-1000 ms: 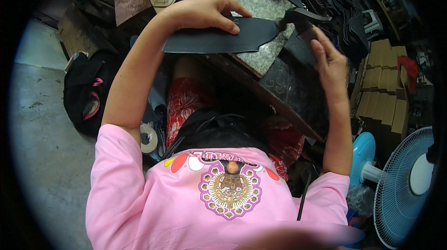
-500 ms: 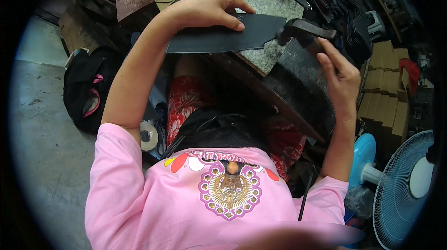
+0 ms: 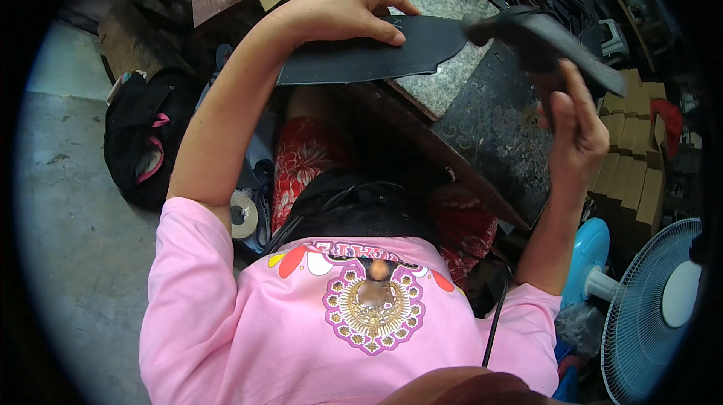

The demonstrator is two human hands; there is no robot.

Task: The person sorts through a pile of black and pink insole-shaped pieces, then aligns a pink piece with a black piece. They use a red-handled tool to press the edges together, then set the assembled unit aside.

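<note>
On black sheet [image 3: 361,63], left fingers [image 3: 388,32], pale mark [image 3: 402,22], right-held hammer [image 3: 544,37]

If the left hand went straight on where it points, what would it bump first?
The left hand would probably meet the dark hammer first, near the tip of the black sheet, though the hammer's height is hard to judge.

Cool, pale light washes the floor [image 3: 71,217] at left, the pink shirt [image 3: 279,322] comes up bright, deep shadow pools under the desk [image 3: 489,122], the dark hammer [image 3: 561,43] smears into blur, and fisheye edges bend toward black corners
</note>
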